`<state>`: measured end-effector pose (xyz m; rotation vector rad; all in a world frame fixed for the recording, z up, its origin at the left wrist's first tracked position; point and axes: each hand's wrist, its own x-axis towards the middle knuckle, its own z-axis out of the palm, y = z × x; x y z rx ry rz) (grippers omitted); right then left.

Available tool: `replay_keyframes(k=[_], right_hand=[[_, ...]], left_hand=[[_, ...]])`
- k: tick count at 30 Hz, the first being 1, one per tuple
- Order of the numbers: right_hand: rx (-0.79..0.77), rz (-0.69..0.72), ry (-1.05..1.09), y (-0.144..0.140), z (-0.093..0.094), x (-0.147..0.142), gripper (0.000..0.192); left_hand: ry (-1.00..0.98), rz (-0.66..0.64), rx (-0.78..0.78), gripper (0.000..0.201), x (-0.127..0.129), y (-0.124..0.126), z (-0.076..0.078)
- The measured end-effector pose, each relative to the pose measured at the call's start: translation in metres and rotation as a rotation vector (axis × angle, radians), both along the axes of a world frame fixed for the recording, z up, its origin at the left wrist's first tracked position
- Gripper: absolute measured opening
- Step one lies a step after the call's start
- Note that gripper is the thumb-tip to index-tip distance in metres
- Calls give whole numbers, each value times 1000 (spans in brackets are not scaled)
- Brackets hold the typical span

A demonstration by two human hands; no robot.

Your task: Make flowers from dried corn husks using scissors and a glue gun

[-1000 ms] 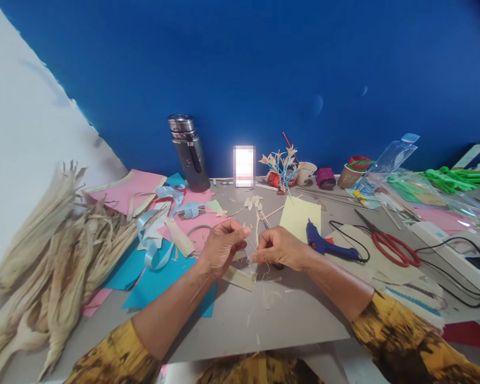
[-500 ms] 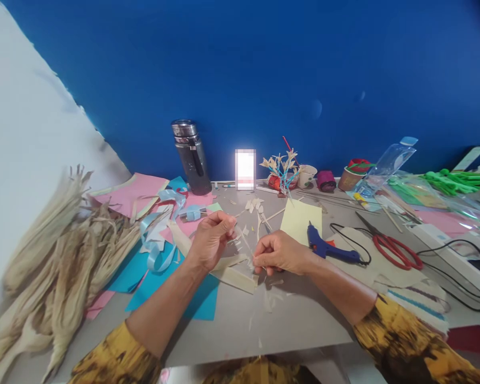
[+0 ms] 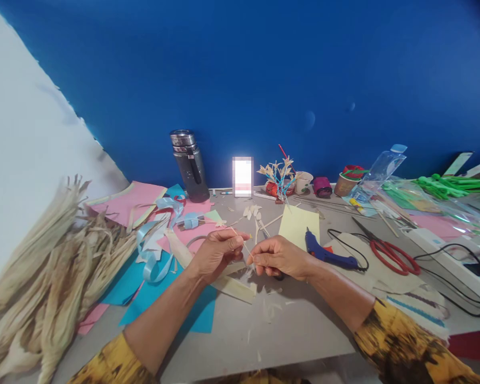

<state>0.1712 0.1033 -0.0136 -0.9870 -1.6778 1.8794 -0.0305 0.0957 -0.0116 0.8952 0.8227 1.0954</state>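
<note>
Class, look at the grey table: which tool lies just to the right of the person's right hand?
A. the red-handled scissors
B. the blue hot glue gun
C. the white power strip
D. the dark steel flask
B: the blue hot glue gun lies right beside the right hand, while the red-handled scissors lie farther right.

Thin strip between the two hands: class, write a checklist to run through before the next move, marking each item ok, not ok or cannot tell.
1. Left hand pinches the thin strip: ok.
2. Right hand pinches its other end: ok.
3. Strip unbroken between the hands: cannot tell, too thin.
4. Glue gun lies apart from both hands, beside the right one: ok.
5. Red scissors lie closed: cannot tell.
6. Table before the hands free of scraps: not ok.
</note>
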Motion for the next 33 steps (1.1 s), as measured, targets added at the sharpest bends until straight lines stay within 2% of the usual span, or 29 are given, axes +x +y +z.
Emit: replay_keyframes(k=[3,8,13,17,21,24,26,29,31,33], right_hand=[[56,36,-59,0,-2,1,27],[112,-45,-167,-1,-7,0,20],[165,16,-166,4,-2,7,34],[270,-44,-46,9,5,12,42],[131,72,-1,5,3,7,43],[19,58,39,2,-1,2,39],[-24,5,48,2,-3,0,36],[-59,-36,64,3,-4,0,36],[-67,-39,72,3,-4,0,35],[-61,-42,66,3,-3,1,35]], left_hand=[[21,74,-14,37,3,-1,-2],[21,144,-9,53,13,-4,-2],[54,123,61,49,14,-5,-3],[114,74,101,40,14,-7,-4],[141,57,127,37,18,-11,-6],[133,111,129,35,20,-12,-5],[114,48,103,31,18,-12,-4],[103,-121,97,35,12,-11,-2],[111,-146,136,30,9,-11,-1],[113,-114,155,26,7,-11,0]])
